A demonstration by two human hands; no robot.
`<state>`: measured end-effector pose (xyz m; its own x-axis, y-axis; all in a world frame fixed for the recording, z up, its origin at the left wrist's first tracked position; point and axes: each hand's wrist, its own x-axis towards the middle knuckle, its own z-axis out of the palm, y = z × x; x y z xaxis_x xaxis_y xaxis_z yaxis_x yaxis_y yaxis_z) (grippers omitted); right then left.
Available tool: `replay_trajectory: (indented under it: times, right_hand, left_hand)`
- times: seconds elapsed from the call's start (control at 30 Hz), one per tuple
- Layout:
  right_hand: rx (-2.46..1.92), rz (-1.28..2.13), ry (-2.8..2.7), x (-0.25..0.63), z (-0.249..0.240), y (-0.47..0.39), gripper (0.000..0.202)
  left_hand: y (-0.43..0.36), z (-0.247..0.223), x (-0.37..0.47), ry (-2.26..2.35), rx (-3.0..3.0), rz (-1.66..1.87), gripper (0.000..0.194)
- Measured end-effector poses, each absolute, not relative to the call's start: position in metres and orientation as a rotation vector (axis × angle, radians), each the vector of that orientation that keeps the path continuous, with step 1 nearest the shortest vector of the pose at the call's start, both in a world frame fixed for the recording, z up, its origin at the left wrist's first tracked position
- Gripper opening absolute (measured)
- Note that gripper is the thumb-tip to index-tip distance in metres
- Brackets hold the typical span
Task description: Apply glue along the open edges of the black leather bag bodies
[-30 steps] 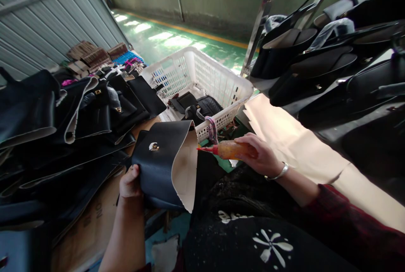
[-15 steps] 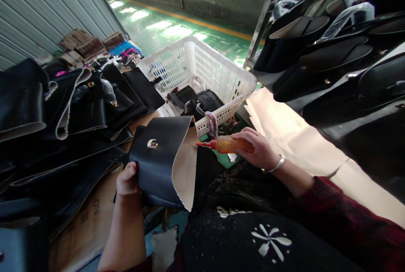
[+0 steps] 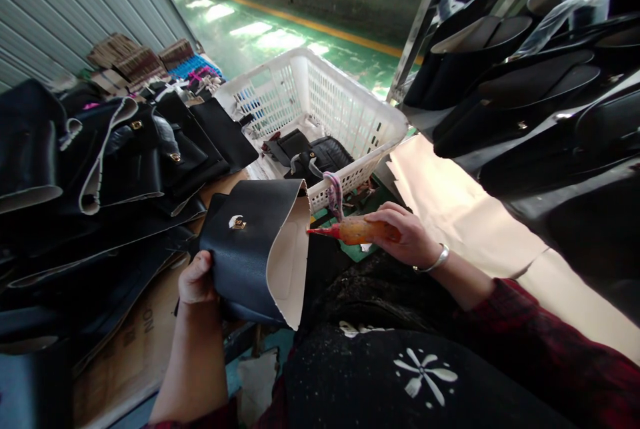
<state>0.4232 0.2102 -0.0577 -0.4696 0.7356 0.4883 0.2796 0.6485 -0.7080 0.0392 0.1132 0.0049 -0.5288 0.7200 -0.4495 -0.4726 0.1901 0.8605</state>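
The black bag piece [image 3: 250, 249] lies against the left hand [image 3: 197, 278], which pinches its left side, thumb on top and the other fingers hidden beneath. The right hand [image 3: 407, 236] wraps its fingers round an orange squeeze bottle [image 3: 356, 231]; the red nozzle [image 3: 324, 232] points left at the piece's right edge, contact unclear. The left arm [image 3: 197, 356] rises from below, the right arm [image 3: 465, 282] slants in from the lower right. The piece curves over, dark outside, pale inside, with a gold clasp [image 3: 239, 223]
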Motion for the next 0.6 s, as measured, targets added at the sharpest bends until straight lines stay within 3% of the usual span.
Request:
replay_trajectory:
  times: [0.17,0.6]
  right_hand:
    - [-0.806,0.772,-2.054,0.424,-0.056,0.205,0.021]
    - [-0.707,0.879,-2.080,0.432,-0.057,0.190,0.024]
  left_hand:
    - [0.112,0.002,0.035,1.448,0.317,1.558,0.051]
    - [0.114,0.005,0.040,1.496,0.284,1.565,0.052]
